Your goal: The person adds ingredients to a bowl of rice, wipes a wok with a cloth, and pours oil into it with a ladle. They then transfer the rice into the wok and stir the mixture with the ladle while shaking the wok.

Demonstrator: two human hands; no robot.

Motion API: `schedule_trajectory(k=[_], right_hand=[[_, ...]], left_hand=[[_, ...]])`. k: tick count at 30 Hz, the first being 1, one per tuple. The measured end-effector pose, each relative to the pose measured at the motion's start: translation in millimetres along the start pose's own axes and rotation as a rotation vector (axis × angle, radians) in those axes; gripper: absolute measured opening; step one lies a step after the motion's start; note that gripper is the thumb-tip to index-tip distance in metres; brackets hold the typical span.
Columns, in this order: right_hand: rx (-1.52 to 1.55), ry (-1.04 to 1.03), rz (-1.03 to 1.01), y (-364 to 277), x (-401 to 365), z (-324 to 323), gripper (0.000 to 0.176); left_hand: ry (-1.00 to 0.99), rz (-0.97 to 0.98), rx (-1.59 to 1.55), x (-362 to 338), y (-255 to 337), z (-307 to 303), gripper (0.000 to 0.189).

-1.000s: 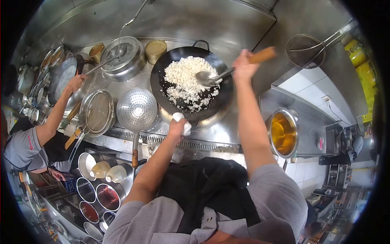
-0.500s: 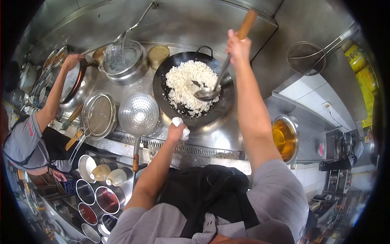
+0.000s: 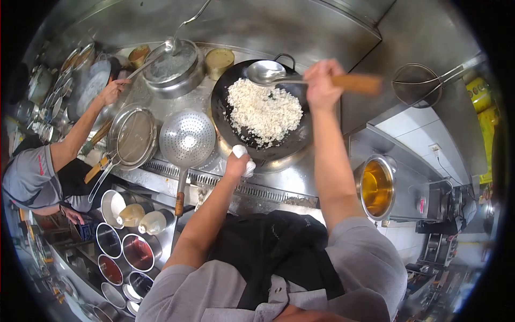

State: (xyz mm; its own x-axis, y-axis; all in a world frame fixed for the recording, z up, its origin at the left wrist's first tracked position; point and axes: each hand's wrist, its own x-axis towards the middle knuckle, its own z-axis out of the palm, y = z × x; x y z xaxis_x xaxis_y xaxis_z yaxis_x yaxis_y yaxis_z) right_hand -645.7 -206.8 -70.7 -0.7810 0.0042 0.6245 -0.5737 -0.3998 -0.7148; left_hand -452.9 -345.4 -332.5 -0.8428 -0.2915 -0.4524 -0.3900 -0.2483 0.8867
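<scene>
At stove centre, wok [image 3: 222, 115] sits on its burner w/ white rice [image 3: 263, 110] heaped inside; L hand [image 3: 237, 165] is clenched round a white cloth [image 3: 248, 167] at the wok's near rim; R hand [image 3: 323, 83] is closed on the wooden handle of the ladle [image 3: 268, 72], bowl up at the far rim, beside the rice; perforated skimmer [image 3: 188, 138] & mesh strainer [image 3: 133, 137] lie just left of wok; oil pot [image 3: 375, 187] stands to the right; co-worker's hand [image 3: 113, 91] is further left.

wok [image 3: 298, 142]: black | rice [image 3: 263, 111]: white | ladle handle [image 3: 357, 83]: brown wood | cloth [image 3: 242, 159]: white | oil pot [image 3: 374, 186]: amber
</scene>
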Motion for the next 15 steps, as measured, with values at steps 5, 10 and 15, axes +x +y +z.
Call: schedule_trajectory(k=[5,10,15], right_hand=[[-0.38,-0.193,0.273,13,-7,32,0.031],[-0.134,-0.25,0.012,-33,-45,40,0.03],[-0.683,-0.432,0.14,-1,-51,59,0.03]], left_hand=[[-0.026,-0.04,-0.033,-8,10,-5,0.03],[0.013,-0.011,0.008,-12,19,-2,0.028],[0.005,-0.021,-0.058,-6,3,-1,0.027]])
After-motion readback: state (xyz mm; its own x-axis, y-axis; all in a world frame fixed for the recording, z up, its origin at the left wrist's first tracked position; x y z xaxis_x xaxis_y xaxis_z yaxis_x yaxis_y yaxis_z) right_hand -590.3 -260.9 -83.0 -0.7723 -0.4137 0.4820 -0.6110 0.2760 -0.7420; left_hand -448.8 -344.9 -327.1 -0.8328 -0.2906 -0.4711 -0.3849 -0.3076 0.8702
